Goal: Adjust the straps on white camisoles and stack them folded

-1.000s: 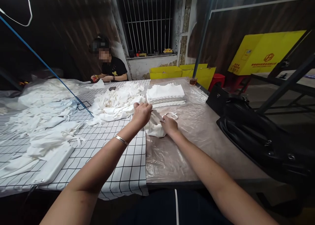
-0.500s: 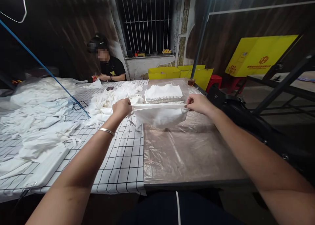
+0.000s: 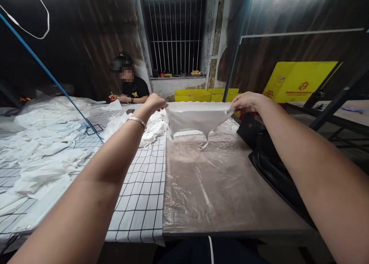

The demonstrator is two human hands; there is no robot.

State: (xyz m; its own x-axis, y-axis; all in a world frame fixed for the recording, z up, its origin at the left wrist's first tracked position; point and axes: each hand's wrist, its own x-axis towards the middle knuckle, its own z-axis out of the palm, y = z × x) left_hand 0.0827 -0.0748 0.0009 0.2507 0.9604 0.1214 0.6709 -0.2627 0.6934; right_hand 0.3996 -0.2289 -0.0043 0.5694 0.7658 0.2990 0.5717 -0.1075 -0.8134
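Both my hands hold one white cloth piece [image 3: 197,117] stretched out in the air above the table. My left hand [image 3: 154,102], with a silver bracelet on its wrist, is closed on the piece's left top corner. My right hand [image 3: 245,101] is closed on the right top corner. A thin strap hangs from the bottom of the piece, just over the clear plastic sheet [image 3: 219,179] that covers the table. A heap of loose white cloth pieces [image 3: 150,127] lies just behind and below my left hand.
More white cloth [image 3: 43,148] covers the black-and-white checked cloth [image 3: 138,194] at left. A black bag [image 3: 271,160] lies on the table's right edge. Another person [image 3: 129,85] sits at the far end. Yellow boxes [image 3: 300,81] stand behind; a blue rod [image 3: 52,79] slants down at left.
My hands picked the white piece off the table, pulled it apart to its full width, then lifted it higher and farther from me.
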